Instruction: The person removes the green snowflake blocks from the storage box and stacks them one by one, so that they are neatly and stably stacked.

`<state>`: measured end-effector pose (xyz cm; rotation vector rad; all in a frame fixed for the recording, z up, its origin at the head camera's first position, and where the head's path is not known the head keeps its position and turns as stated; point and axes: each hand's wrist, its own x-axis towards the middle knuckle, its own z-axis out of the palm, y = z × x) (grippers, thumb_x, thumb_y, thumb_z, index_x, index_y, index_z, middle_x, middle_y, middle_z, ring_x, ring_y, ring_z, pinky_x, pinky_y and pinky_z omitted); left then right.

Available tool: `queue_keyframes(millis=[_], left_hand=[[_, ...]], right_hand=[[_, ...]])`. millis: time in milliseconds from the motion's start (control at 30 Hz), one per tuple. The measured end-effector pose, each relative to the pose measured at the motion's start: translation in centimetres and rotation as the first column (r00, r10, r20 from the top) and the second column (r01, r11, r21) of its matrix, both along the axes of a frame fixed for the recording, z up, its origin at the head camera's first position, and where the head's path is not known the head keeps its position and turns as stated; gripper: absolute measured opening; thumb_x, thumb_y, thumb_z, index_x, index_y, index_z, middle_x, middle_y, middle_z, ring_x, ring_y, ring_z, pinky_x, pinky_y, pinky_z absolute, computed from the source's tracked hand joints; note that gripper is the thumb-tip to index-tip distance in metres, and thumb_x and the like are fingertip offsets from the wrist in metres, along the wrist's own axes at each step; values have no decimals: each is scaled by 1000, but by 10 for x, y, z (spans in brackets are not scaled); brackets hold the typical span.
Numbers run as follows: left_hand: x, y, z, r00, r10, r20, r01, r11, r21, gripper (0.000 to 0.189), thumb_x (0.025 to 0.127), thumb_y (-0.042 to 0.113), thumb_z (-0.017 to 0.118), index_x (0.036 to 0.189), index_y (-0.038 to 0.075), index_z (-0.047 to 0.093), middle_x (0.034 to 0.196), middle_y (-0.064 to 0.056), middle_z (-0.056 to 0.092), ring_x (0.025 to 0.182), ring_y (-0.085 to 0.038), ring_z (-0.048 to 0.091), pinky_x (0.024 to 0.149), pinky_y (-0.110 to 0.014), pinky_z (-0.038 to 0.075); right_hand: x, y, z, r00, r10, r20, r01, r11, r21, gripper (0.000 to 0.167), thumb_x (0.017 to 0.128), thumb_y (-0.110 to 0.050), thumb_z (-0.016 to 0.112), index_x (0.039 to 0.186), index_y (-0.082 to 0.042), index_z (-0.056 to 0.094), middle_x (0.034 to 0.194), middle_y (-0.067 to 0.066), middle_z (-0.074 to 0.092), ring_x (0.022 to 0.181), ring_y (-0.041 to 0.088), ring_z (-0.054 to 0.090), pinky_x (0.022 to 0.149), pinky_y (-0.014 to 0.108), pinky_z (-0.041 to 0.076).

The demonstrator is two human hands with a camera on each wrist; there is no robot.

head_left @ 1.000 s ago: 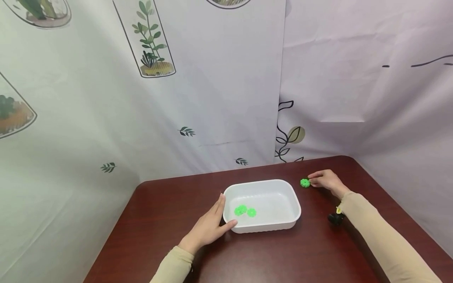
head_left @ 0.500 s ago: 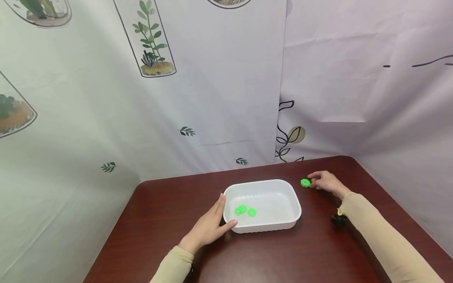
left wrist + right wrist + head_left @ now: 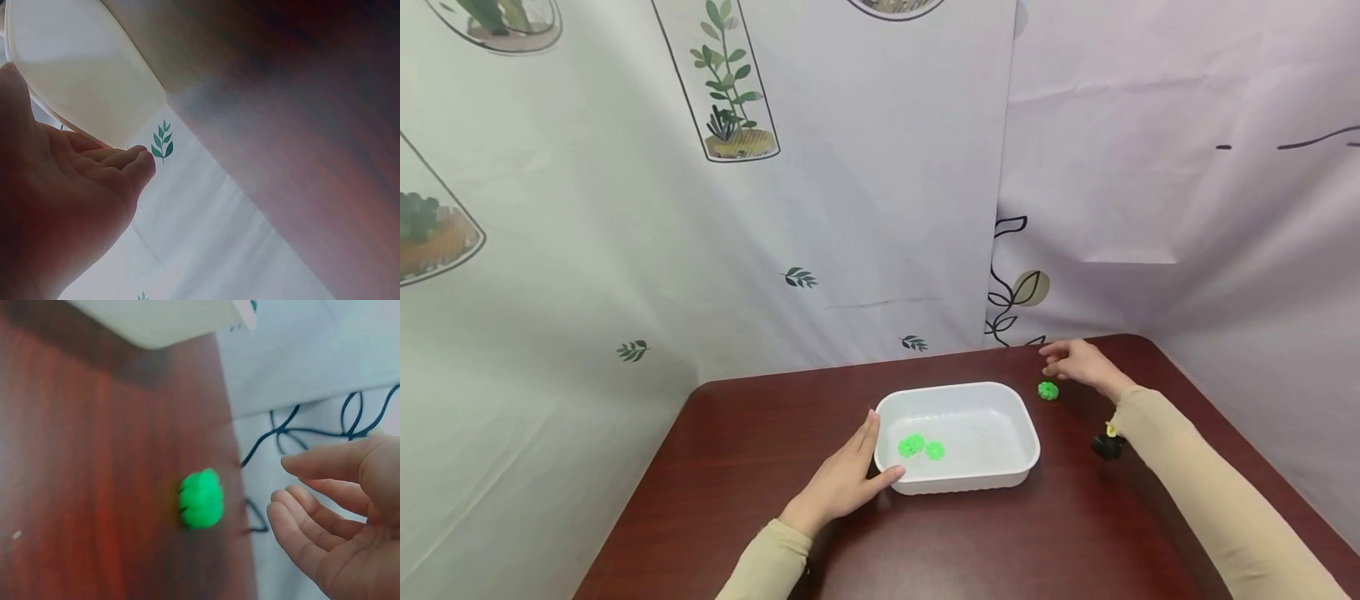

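Note:
A white plastic basin (image 3: 962,482) stands on the table with several flat green flower-shaped pieces (image 3: 935,451) lying in its left part. My left hand (image 3: 838,483) rests against the basin's left end, fingers straight along the wall and thumb at the front rim. To the right of the basin, a small stack of green flower-shaped pieces (image 3: 1048,391) sits on the tabletop. In the right wrist view the same stack (image 3: 201,499) looks blurred. Just behind and above it hovers my right hand (image 3: 1081,365), apart from the stack, its fingers loosely bent and holding nothing.
The dark red-brown table (image 3: 970,542) ends at a pale hanging cloth (image 3: 880,208) printed with plants. A black wrist-worn device (image 3: 1107,446) with a small yellow flower hangs under the right sleeve (image 3: 1195,467).
My right hand has lifted off the green stack and moved back and slightly left. The stack stays on the table. My left hand keeps its place at the basin.

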<state>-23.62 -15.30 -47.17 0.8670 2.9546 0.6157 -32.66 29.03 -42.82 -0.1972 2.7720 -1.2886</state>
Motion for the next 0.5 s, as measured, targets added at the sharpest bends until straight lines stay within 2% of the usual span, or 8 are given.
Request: queue_keyframes(millis=[167, 500], left_hand=[[0, 0, 0, 1000, -4, -3, 4, 1000, 7, 99, 97, 70, 45, 159, -1, 18, 166, -16, 15, 151, -26, 23, 115, -45, 33], [2, -2, -1, 1000, 0, -2, 0, 1000, 17, 100, 96, 71, 45, 160, 0, 18, 166, -15, 15, 151, -25, 24, 115, -45, 34]], right_hand=[[-3, -17, 18, 999, 53, -2, -53, 998, -44, 48, 93, -7, 68, 133, 15, 55, 122, 33, 62, 103, 38, 68, 89, 47, 56], [-5, -67, 40, 987, 157, 24, -154, 984, -89, 48, 94, -11, 70, 136, 8, 57, 125, 27, 63, 107, 31, 66, 90, 41, 56]])
